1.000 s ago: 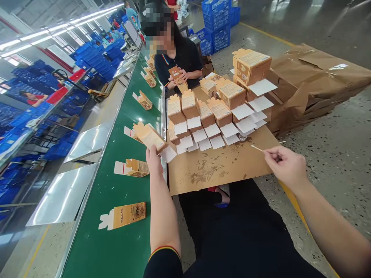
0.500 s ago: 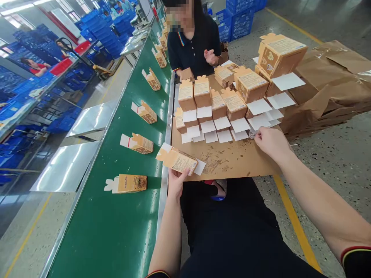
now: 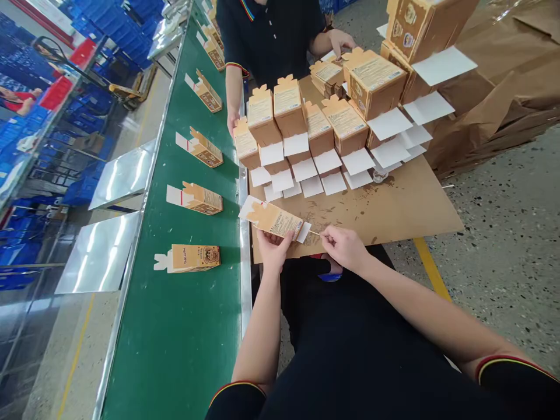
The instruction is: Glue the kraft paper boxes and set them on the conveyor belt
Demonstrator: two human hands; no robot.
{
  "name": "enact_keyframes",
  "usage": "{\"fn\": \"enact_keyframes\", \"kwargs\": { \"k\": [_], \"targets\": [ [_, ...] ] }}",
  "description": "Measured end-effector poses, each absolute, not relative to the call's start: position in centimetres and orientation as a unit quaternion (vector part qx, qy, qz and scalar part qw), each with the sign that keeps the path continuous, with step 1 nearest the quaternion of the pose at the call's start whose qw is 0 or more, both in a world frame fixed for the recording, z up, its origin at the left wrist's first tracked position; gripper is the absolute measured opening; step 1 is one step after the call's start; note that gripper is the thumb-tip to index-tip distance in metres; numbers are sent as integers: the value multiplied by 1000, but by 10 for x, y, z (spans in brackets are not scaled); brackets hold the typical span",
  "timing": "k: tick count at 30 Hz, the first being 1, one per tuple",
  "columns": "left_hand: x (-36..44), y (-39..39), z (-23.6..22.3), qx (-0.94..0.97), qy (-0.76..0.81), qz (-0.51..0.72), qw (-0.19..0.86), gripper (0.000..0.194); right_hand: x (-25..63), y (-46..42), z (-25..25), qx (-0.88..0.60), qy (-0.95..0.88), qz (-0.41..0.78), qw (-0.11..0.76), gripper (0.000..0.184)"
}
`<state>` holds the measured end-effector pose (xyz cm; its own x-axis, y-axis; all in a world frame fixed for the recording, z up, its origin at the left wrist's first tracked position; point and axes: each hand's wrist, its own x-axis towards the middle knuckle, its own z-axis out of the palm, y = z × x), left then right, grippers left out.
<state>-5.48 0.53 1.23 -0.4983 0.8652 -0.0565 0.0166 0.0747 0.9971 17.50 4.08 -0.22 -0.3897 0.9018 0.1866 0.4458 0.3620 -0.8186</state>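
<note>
One head-worn camera looks forward and steeply down past the wearer's dark-clothed torso [image 3: 371, 356], with the left grip [image 3: 273, 249] and the right grip [image 3: 345, 248] close below it, near the middle of the view. Just ahead lies the cardboard-topped surface [image 3: 411, 213], while the green conveyor [image 3: 179, 344] slants up the left side. Farther off, a co-worker [image 3: 275, 44] faces the camera across the surface, cut by the top edge.
</note>
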Motion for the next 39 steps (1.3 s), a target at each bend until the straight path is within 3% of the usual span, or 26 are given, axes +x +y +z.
{"fn": "enact_keyframes", "kwargs": {
  "k": [11,21,33,39],
  "targets": [
    [-54,-2,7,366,657,567,335,94,160,32,-10,-410,-812,315,272,26],
    [-36,-11,9,393,726,502,258,88,212,19,12,-490,-699,392,344,23],
    [-22,-9,14,430,787,406,178,80,225,20,18,-513,-647,399,398,26],
    [-48,-15,14,396,758,478,201,78,231,21,19,-493,-658,390,415,28]
  ]
}}
